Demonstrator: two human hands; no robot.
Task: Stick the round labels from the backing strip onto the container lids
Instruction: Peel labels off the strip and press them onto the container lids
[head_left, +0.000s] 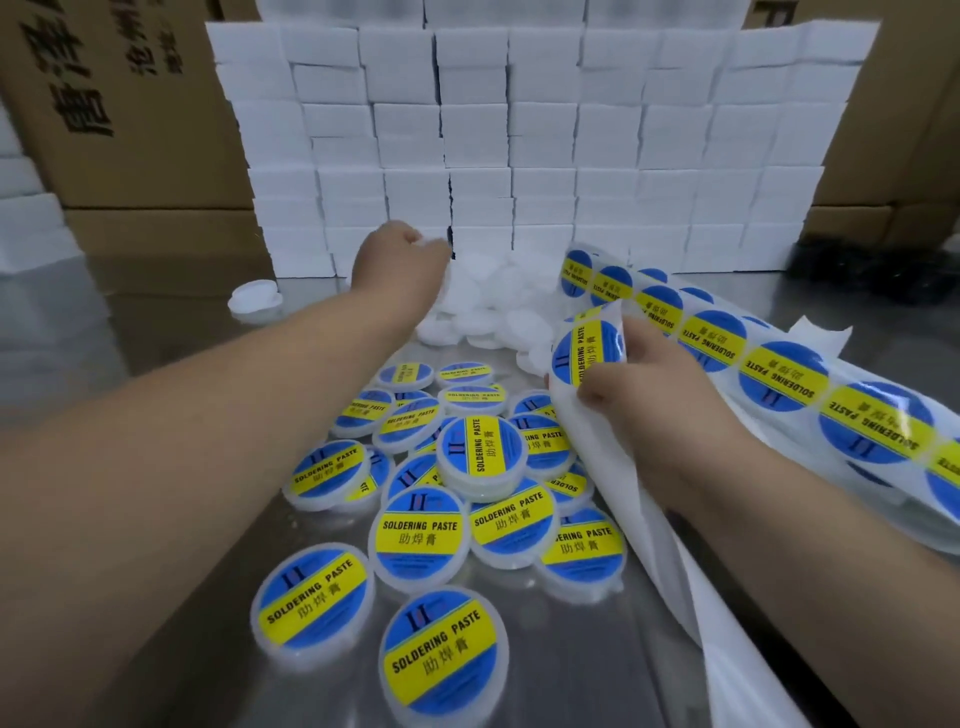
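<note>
Right grip (649, 384) pinches the backing strip (587, 457) at a round label (587, 358), just beside labelled lids (421, 540) heaped toward the counter's (582, 654) near edge. Farther back, left grip (400, 260) curls round a plain lid (423, 240) at the unlabelled pile (498, 306) by the far edge.

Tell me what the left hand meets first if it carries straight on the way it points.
The left hand would probably meet the pile of plain white lids first; the wall of white boxes stands behind. Depth is unclear.
</note>
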